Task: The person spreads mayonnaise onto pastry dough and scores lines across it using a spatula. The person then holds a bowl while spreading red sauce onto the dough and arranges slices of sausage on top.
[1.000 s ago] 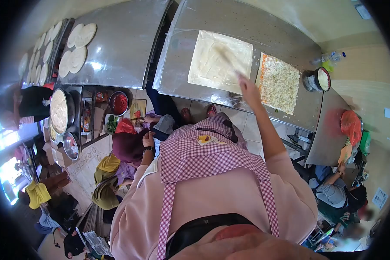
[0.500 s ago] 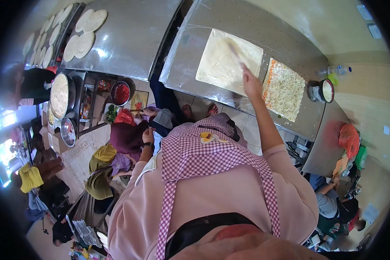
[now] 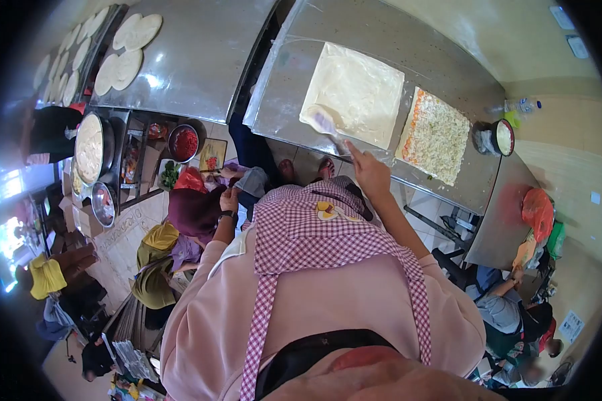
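Observation:
My right hand [image 3: 370, 170] is closed around the handle of a spatula [image 3: 323, 122], whose broad, pale-smeared head rests on the near left corner of a square dough sheet [image 3: 358, 83]. A thin, creamy layer coats the sheet. To its right lies another sheet [image 3: 438, 134], covered with pale shreds and edged in orange along its left and near sides. My left hand [image 3: 229, 199], with a dark band on the wrist, hangs with curled fingers beside a co-worker's maroon headscarf [image 3: 195, 212]. Nothing shows in that hand.
The sheets lie on a metal table [image 3: 284, 87]; a bowl of pale filling [image 3: 504, 137] stands at its right end. Dough rounds [image 3: 124, 67] rest on another table at left. Below are a large pan [image 3: 91, 147], a bowl of red pieces [image 3: 184, 143] and a cutting board [image 3: 213, 154].
My right hand has drawn the spatula toward me and left, from the sheet's upper middle to its near left corner. My left hand has risen slightly in view.

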Available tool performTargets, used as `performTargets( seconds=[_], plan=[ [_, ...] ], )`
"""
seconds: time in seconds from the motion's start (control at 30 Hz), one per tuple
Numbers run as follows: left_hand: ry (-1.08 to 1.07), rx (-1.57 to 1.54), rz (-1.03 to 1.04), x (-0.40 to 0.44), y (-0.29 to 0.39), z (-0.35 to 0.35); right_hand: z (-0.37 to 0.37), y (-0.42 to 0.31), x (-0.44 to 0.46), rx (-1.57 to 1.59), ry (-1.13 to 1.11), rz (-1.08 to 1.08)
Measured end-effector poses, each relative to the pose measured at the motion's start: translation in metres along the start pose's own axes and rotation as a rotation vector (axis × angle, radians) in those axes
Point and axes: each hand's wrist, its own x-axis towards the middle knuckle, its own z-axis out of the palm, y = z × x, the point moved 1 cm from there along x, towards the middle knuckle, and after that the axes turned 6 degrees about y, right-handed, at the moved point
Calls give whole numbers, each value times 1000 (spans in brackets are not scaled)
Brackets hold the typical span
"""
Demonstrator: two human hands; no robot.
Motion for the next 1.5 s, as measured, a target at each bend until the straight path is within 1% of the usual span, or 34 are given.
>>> performTargets(
  seconds=[0.03, 0.1, 0.13, 0.17, 0.23, 0.27, 0.3, 0.33, 0.37, 0.4, 0.47, 0.53, 0.57, 0.63, 0.67, 0.7, 0.73, 0.77, 0.83, 0.9, 0.97, 1.0, 1.07, 1.1, 1.13, 1.17, 1.23, 1.27, 1.3, 1.37, 1.4, 1.43, 1.47, 1.5],
  plan=[
    [-10, 2, 2, 5, -6, 0, 1, 10, -5, -2, -1, 10],
    [-34, 231, -1, 15, -10, 2, -1, 44, -18, -139, 10, 53],
    [-34, 250, -7, 10, 9, 0, -11, 61, -29, -218, -78, 127],
    [-39, 249, -7, 12, 12, 0, -25, 75, -43, -297, -166, 201],
    [-55, 283, -46, 16, 13, 4, -53, 87, -65, -348, -173, 326],
    [-79, 295, -11, 17, 15, 5, -58, 83, -71, -350, -177, 326],
    [-81, 297, -13, 18, 16, 7, -62, 78, -75, -309, -89, 323],
    [-89, 313, 37, 21, 14, 10, -63, 73, -78, -268, -3, 320],
    [-97, 329, 88, 19, 22, 9, -52, 66, -76, -181, 71, 228],
    [-72, 285, 19, 15, 29, 9, -39, 54, -71, -94, 146, 135],
    [-64, 280, 46, 12, 38, 9, -23, 23, -51, -15, 127, 21],
    [-82, 292, 59, 9, 55, 7, -10, 11, -38, -7, 120, 7],
    [-81, 294, 59, 10, 48, 7, -4, 10, -37, 0, 114, -10],
    [-70, 255, 85, 17, 42, 8, -7, 31, -46, -58, 104, 27],
    [-67, 255, 86, 18, 39, 9, -17, 42, -57, -155, 91, 78],
    [-57, 178, 41, 17, 35, 10, -27, 52, -65, -252, 77, 130],
    [-47, 100, -4, 15, 33, 10, -40, 58, -67, -253, 78, 128],
    [-45, 98, -5, 11, 37, 9, -55, 64, -68, -204, 69, 175],
    [-42, 201, -29, 5, 44, 5, -58, 70, -61, -154, 62, 220],
    [-26, 128, -10, 6, 26, 11, -42, 75, -28, 159, 192, 40],
    [-7, 113, 10, 5, 11, 12, -29, 64, 19, 84, 62, -61],
    [-24, 168, 58, 0, 27, 7, -21, 61, 45, 13, 16, -115],
    [-35, 194, 18, -4, 26, 3, -4, 61, 98, -20, 79, -156],
    [-54, 215, -23, -6, 25, 0, -1, 63, 123, -27, 94, -111],
    [-27, 171, -23, -17, 48, -5, -1, 63, 143, -35, 107, -65],
    [-24, 175, -23, -21, 46, -7, 0, 64, 158, -30, 106, -66],
    [32, 120, -54, -29, 43, -10, -3, 67, 178, -44, 144, 70],
    [37, 103, -53, -36, 50, -12, -7, 68, 176, -57, 91, 135],
    [35, 104, -51, -40, 57, -15, -10, 72, 168, -57, 93, 138],
    [57, -31, -246, -43, 38, -14, -18, 89, 141, -104, 0, 282],
    [63, -107, -237, -44, 32, -14, -29, 96, 128, -117, -48, 390],
    [56, -108, -234, -43, 31, -13, -41, 102, 115, -129, -97, 500],
    [77, -141, -202, -42, 30, -12, -52, 108, 103, -131, -94, 507],
    [98, -176, -171, -40, 30, -10, -63, 114, 92, -121, -19, 555]
  ],
)
